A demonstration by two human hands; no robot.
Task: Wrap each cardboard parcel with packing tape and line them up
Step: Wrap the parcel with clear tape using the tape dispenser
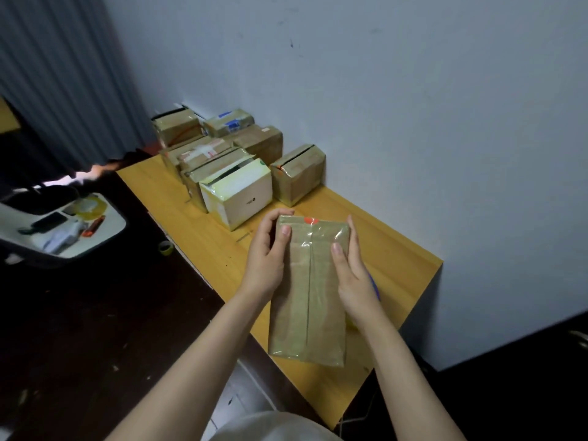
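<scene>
While both hands hold one parcel, everything else lies untouched. Left to right:

- Far left: grey curtain [63, 74]. Below it is a white surface [105, 232], maybe a stool or a tray; too dim to tell. On it are a yellow tape roll [92, 206], a dark flat item [47, 221] and an orange cutter [94, 226].
- Small green roll [165, 248] on the dark floor, just beside the worktop's left edge.
- Yellow wood worktop [206, 243], set against the pale wall [413, 106].
- Back of the worktop: taped boxes [203, 148] packed side by side into the corner. A white-faced box [238, 194] is nearest the camera. One brown box [297, 173] stands at the right of the group, against the wall.
- Left hand [265, 259]: thumb flat on the parcel's top face, fingers curled round its far left corner.
- Parcel [307, 307]: flat and brown, wrapped in glossy tape. A seam runs down the middle and an orange mark sits at the far end. It is held lengthwise over the near half of the worktop, well apart from the group, with its near end past the front edge in this view.
- Right hand [354, 278]: thumb on the top face, fingers wrapped along the parcel's right side.
</scene>
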